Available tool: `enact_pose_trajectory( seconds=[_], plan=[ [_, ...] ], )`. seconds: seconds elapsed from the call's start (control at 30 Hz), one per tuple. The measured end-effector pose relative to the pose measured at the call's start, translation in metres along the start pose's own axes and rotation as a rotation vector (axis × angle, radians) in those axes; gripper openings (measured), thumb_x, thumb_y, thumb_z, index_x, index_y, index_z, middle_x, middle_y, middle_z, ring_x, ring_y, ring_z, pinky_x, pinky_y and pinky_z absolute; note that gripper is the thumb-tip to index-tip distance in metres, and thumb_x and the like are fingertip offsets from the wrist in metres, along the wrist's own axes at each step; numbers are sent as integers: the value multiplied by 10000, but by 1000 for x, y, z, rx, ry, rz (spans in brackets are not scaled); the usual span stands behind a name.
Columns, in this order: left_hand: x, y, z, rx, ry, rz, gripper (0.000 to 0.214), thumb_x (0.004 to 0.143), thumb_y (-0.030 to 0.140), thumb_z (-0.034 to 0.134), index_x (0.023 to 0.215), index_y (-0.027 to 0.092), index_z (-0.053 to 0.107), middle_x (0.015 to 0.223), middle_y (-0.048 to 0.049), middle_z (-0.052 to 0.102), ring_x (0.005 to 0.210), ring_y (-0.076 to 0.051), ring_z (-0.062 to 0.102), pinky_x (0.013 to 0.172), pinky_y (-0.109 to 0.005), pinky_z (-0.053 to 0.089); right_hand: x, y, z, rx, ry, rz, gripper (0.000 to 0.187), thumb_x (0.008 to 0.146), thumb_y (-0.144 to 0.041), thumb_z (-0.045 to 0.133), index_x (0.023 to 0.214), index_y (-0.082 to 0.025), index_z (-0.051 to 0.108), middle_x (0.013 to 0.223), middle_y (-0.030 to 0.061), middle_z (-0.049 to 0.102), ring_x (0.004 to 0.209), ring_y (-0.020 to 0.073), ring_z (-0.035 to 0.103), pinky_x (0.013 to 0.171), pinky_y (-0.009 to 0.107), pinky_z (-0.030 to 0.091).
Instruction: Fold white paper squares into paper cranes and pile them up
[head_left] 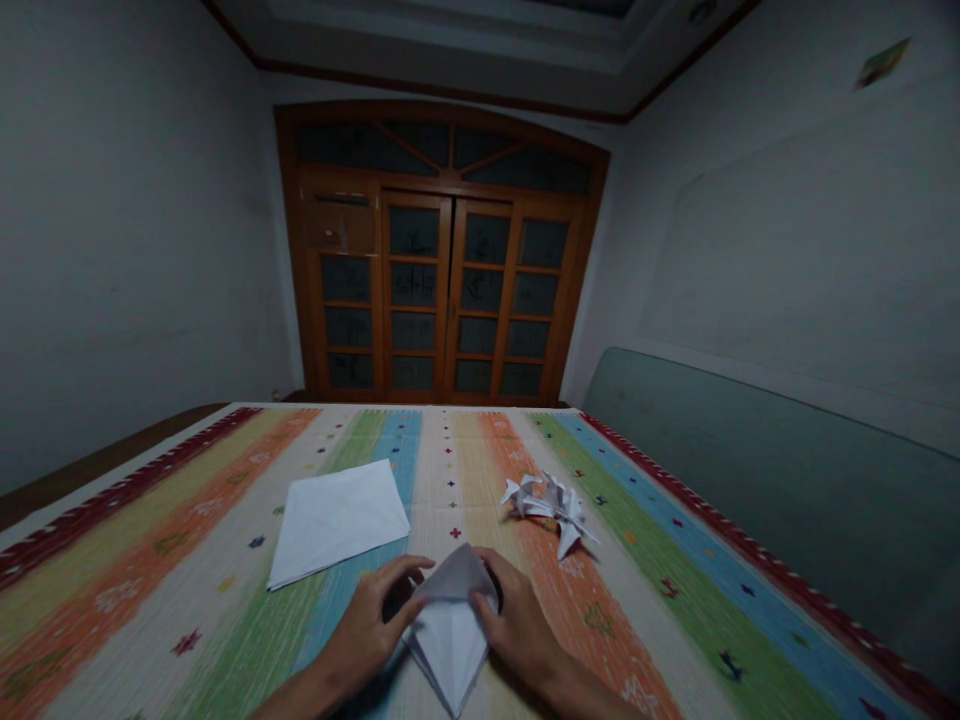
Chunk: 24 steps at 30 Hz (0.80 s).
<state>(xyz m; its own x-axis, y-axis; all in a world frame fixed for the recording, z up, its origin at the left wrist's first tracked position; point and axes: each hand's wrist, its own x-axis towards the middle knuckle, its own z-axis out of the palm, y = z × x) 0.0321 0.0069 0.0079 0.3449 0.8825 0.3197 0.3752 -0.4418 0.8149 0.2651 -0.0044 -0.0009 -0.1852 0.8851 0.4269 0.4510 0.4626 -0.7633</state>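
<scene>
Two bare hands bracket a folded white paper (452, 640) near the middle of the tabletop's (187, 560) near side, as I follow the work remotely through the head camera. The right hand (521, 610) appears clamped on the paper's right side, thumb laid across the front, fingers bent around behind. The left hand (375, 600) sets its thumb against the opposite side, forefinger arched apart from it; I cannot tell whether its hidden fingers grip from beneath. For a clean fold, I would keep the right pinch steady, match the two slanting sides before pressing, and run a thumb firmly from the broad part toward the tip without dragging the layers askew. The paper is kite-shaped, its sharp point aimed at the tabletop's near edge, a shaded flap rising to a peak at the far end, a crease down its middle and layers parting slightly along the lower left side. Toward the tabletop's left edge lies a flat stack of white paper (337, 525); toward its right edge, beyond the right hand, sits a cluster of pointed folded-paper pieces (555, 497).
</scene>
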Motion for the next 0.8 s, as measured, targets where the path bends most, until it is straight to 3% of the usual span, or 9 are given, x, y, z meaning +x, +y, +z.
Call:
enact_pose_trajectory(
  seconds=[0.2,0.43,0.63,0.8],
  plan=[
    [-3,2,8,281,53,39,291,829,162,554,1082,203,691,866,-54,707,768,-254,640,757,-359,474,-3,7,4,-25,23,-22,491,781,-89,533,1251,-154,656,1169,137,738,1037,274,708,941,386,548],
    [0,2,8,440,14,-55,231,663,21,515,778,214,570,780,-15,659,759,-231,612,728,-316,417,-2,12,6,-120,65,19,629,643,29,498,1227,-137,663,881,60,701,757,209,665,720,296,539],
    [0,2,10,495,15,-96,338,636,-32,516,867,204,589,873,-35,654,880,-250,613,801,-321,423,-4,7,5,-215,-9,32,636,592,49,482,1160,-140,695,871,60,710,786,222,660,753,308,528],
    [-2,5,11,553,5,-116,305,682,-39,528,851,211,573,904,-43,638,926,-263,604,821,-326,426,-6,7,7,-265,1,-4,652,565,48,473,1138,-155,708,940,84,729,872,250,678,805,332,539]
  ],
)
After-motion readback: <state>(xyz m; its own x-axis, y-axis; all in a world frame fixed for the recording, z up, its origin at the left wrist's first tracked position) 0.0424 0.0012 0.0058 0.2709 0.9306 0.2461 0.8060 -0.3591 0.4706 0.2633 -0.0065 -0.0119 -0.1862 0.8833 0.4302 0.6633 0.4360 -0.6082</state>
